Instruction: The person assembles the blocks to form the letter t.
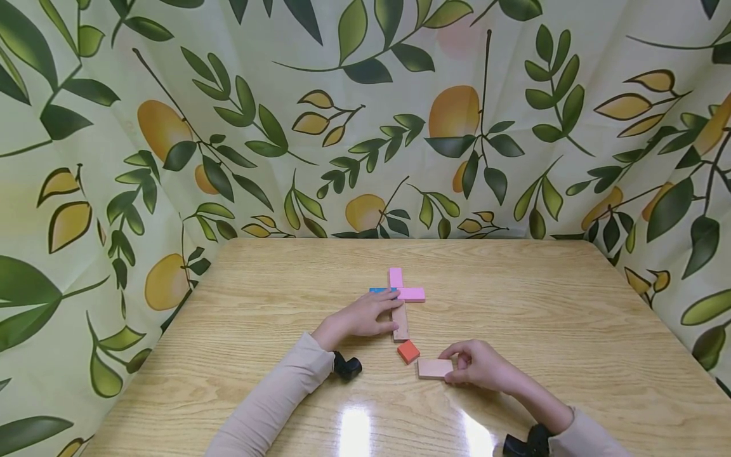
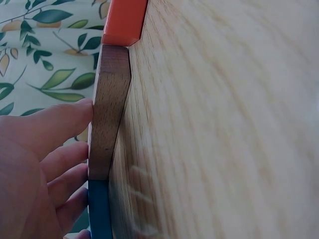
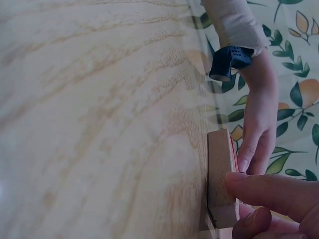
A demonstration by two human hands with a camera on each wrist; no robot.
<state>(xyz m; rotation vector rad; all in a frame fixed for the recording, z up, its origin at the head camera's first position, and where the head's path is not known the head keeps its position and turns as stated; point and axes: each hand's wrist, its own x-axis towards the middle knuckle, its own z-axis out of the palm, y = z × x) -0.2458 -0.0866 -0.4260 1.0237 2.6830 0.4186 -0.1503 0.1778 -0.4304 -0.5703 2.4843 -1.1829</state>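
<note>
My left hand (image 1: 365, 316) rests with extended fingers on a plain wooden block (image 1: 401, 327) that lies lengthwise on the table. In the left wrist view its thumb and fingertips touch along that block, between an orange-red block (image 2: 122, 22) and a blue block (image 2: 99, 209). Two pink blocks, one pointing away (image 1: 395, 277) and one pointing right (image 1: 412, 294), lie beyond the hand, which partly covers the blue one. Nearer, my right hand (image 1: 480, 365) pinches the right end of another wooden block (image 1: 432, 369) between thumb and fingers, just right of the tilted orange-red block.
The wood-grain table (image 1: 285, 266) ends at the back against a leaf-and-fruit patterned cloth (image 1: 365, 158), which also hangs at both sides. A black wrist camera (image 1: 347, 366) sits under the left wrist, and another (image 1: 526, 442) on the right wrist.
</note>
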